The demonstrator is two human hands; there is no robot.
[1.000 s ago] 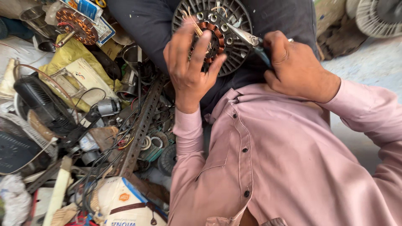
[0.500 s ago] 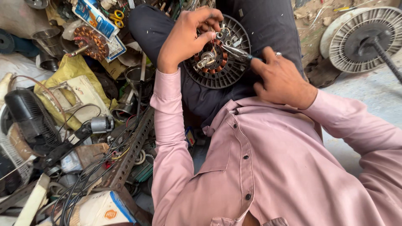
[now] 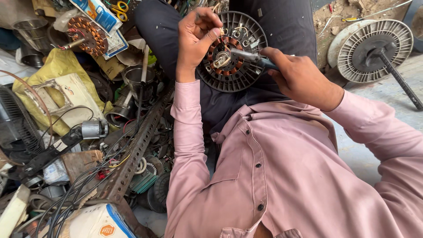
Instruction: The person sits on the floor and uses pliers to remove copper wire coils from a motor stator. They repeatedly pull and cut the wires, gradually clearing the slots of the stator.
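left hand (image 3: 197, 39): pinching thin wires together at the motor's upper rim.
fan motor (image 3: 232, 52): resting on the lap, between both grips.
right hand (image 3: 304, 79): clamping a dark tool (image 3: 251, 56), tip reaching the copper windings.
risk: tip slipping could be nicking windings or fingers.

Motor (image 3: 232, 50): round black finned housing, copper-wound stator ring at centre, lying face-up on the lap. Thin wires rise from the windings. Tool (image 3: 251, 56): slim, metal-tipped, dark-handled, laid across the stator, tip at the hub.
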